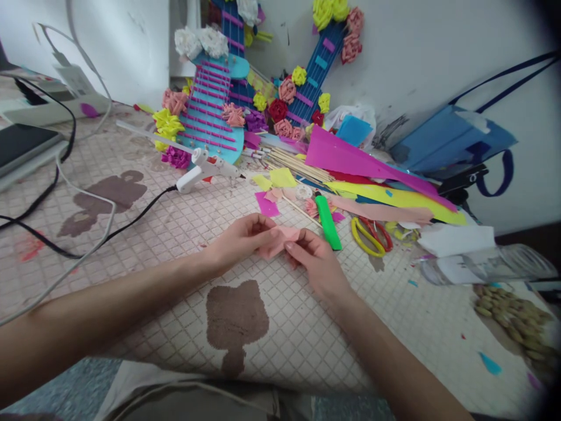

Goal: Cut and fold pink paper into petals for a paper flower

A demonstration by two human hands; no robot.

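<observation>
Left hand (245, 241) and right hand (319, 260) pinch pink paper (280, 241) | grid-patterned tablecloth (302, 333) beneath, brown patches (236, 316) on it | pale wall (407, 52) behind | blue bag (438, 140) at right

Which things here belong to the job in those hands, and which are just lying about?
Seemingly part of the job:
pink paper, held by left hand and right hand
probably glue gun, scissors, pink strip

Seemingly just lying about:
blue bag
power strip
</observation>
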